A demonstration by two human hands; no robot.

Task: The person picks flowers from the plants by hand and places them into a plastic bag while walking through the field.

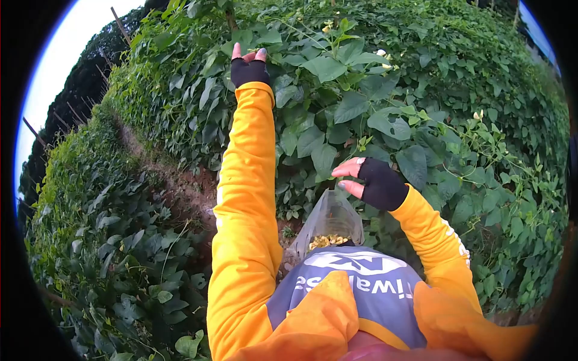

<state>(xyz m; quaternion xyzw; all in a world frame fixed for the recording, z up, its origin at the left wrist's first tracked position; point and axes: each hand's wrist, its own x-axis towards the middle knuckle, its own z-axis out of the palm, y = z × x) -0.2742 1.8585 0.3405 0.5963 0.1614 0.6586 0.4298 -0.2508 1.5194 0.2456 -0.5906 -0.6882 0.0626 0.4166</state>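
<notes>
My left hand (250, 71), in a black fingerless glove, is stretched far forward against the leafy vines (325, 67). Two of its fingertips point up and stand apart, another looks curled between them, and I see nothing held. Lower down, my right hand (380, 183) wears a matching glove. Its thumb and fingers face left with a gap between them, beside green leaves and just above the mouth of a clear plastic bag (328, 216). Small yellowish flowers or pieces (328, 241) lie in the bag, which hangs at my front.
Pale flowers (385, 59) dot the vines ahead. A bare soil path (174, 183) runs between the vine wall and another leafy row (102, 253) on the left. Wooden stakes (120, 25) rise at the far left.
</notes>
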